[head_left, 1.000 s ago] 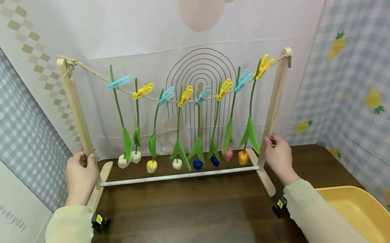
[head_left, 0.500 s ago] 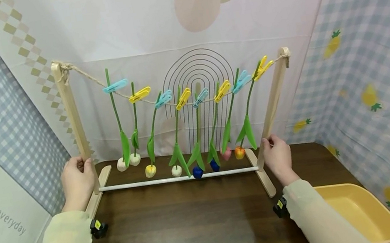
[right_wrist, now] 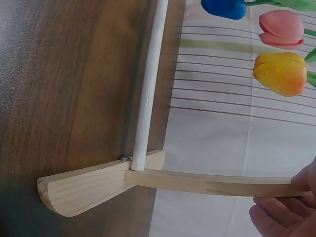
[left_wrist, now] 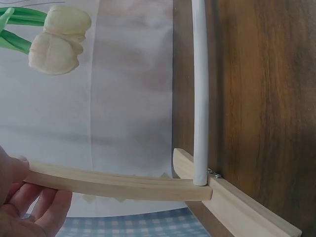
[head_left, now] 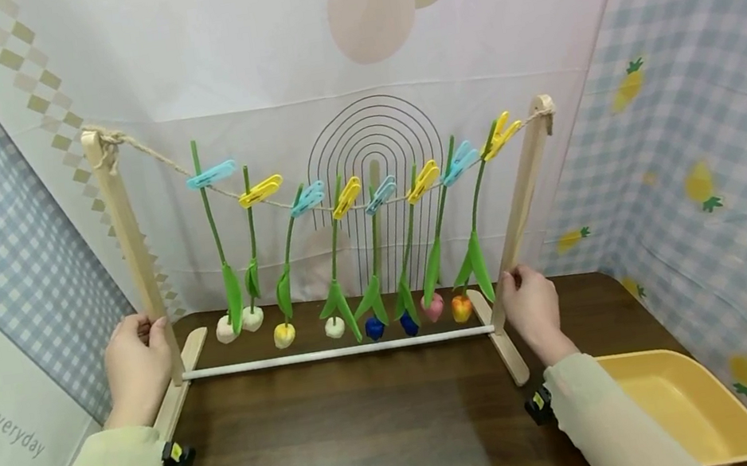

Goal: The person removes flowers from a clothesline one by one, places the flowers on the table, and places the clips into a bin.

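Note:
My left hand (head_left: pixel 139 364) grips the left post (head_left: pixel 131 245) of a wooden stand low down, thumb in front. On the other side my right hand (head_left: pixel 534 314) pinches the right post (head_left: pixel 525 190) at a similar height. A twine rope (head_left: pixel 151 152) sags between the post tops. Blue clothespins (head_left: pixel 212 174) and yellow clothespins (head_left: pixel 261 191) hold several artificial tulips on it, heads down: white (head_left: pixel 226 329), yellow (head_left: pixel 284 335), blue (head_left: pixel 375 327), pink (head_left: pixel 432 307) and orange (head_left: pixel 461 308). A white rod (left_wrist: pixel 200 89) joins the posts just above the wooden feet (right_wrist: pixel 74 190).
The stand is at the back of a dark brown wooden table (head_left: pixel 347 446). At the right edge sits a yellow plastic basin (head_left: pixel 690 411). A pale printed cloth (head_left: pixel 228 37) hangs behind, with blue checked cloth (head_left: pixel 720 76) on the sides.
The stand has come slightly nearer, its left end shifting left and down in view with my left hand. The tulips sway a little. The head view has turned slightly right.

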Available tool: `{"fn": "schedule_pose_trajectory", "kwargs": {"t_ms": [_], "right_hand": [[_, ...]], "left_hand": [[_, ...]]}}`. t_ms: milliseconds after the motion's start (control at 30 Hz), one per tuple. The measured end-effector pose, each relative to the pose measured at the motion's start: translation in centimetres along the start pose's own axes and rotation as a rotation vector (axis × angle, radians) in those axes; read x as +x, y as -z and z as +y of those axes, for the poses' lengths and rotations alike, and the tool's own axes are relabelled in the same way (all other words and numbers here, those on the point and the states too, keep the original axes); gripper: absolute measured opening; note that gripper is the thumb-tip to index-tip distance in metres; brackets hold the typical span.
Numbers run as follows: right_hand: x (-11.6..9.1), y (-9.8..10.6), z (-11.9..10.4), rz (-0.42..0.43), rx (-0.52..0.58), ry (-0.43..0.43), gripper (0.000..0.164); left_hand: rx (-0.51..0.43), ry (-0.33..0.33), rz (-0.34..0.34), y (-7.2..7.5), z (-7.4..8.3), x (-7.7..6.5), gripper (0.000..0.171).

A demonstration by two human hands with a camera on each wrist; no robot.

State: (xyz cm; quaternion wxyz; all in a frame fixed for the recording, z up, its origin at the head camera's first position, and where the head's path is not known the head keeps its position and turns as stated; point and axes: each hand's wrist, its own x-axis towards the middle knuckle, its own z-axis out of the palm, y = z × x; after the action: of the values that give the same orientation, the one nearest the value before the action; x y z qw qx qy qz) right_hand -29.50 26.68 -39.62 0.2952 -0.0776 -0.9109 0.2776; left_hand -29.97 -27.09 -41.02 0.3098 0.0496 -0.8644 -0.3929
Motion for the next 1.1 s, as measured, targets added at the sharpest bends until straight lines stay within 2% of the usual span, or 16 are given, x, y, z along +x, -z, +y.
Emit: {"fn": "schedule_pose_trajectory", "kwargs": {"t_ms": [500, 800, 1100], "right_hand": [[-0.41, 0.2, 0.38, 0.035, -0.03, 0.035, 0.025], [-0.46, 0.18, 0.29, 0.029, -0.019, 0.027, 0.022], [-0.33, 0.09, 0.36, 0.024, -0.005, 0.023, 0.024]], "left_hand": [[0.018, -0.028, -0.033, 0.08, -0.36, -0.26, 0.031], [0.055, -0.03, -0.007, 0.02, -0.79, -0.24, 0.028], [0.047, -0.061, 0.008, -0.17, -0.9, 0.11, 0.026]]}}
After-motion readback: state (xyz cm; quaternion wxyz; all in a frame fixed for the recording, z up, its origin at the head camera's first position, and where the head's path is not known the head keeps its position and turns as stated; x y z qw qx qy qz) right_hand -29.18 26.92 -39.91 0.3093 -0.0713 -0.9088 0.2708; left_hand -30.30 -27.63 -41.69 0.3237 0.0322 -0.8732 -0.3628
